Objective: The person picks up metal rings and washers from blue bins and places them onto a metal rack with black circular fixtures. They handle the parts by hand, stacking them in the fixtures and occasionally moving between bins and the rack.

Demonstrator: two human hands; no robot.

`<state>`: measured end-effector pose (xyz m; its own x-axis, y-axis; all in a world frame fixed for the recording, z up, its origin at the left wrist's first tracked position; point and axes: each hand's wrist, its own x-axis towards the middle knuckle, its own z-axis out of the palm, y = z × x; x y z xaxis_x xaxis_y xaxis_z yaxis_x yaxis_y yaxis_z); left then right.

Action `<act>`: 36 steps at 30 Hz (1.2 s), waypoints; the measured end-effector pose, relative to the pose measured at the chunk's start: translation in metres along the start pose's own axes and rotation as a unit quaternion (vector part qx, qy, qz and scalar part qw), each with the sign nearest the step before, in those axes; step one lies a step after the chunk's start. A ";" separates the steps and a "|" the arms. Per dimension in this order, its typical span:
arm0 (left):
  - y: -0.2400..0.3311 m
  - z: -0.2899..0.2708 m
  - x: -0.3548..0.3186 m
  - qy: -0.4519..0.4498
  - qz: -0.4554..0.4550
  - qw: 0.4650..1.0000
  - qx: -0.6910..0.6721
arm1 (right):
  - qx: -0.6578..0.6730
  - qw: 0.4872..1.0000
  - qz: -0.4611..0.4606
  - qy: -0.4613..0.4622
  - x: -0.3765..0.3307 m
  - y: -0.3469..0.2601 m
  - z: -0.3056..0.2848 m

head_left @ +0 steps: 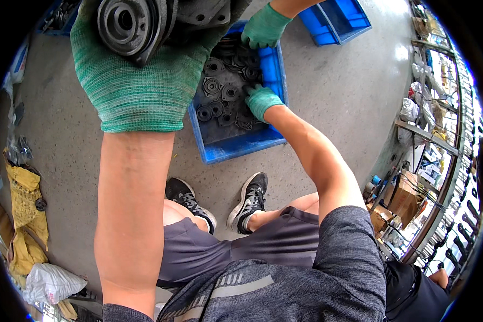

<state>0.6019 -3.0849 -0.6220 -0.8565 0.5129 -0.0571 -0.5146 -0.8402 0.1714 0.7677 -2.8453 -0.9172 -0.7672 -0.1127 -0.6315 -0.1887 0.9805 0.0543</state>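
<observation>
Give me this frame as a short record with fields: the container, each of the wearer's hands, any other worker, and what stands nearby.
Container: blue rectangular plastic crate, loose dark round metal parts inside
Left hand: green knit glove, palm up, bearing dark metal flanged pieces; fingers mostly hidden
Right hand: green knit glove, inside the crate, fingertips at the loose parts; grip unclear
Other worker: another person's green-gloved hand, at the crate's far right corner
Nearby: second blue plastic crate, upper right
</observation>
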 end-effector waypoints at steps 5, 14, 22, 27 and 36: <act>-0.003 -0.003 -0.002 -0.007 -0.003 1.000 0.007 | -0.094 0.988 -0.116 -0.035 -0.006 -0.009 -0.050; -0.002 -0.005 -0.001 -0.002 -0.026 0.999 -0.022 | -0.097 0.988 -0.100 -0.067 0.004 -0.014 -0.044; -0.002 -0.005 -0.002 -0.005 -0.035 0.999 -0.042 | -0.119 0.988 -0.056 -0.083 0.007 -0.012 -0.012; -0.001 -0.007 -0.005 -0.003 -0.039 0.998 -0.043 | -0.085 0.981 -0.078 -0.156 0.006 -0.014 -0.041; 0.000 -0.002 -0.006 -0.005 -0.047 0.998 -0.047 | 0.142 0.974 -0.041 -0.169 -0.019 -0.004 -0.047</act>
<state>0.6069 -3.0877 -0.6233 -0.8047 0.5908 -0.0583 -0.5937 -0.8015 0.0718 0.7540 -2.8545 -0.8691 -0.5016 -0.1810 -0.8459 -0.0269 0.9807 -0.1939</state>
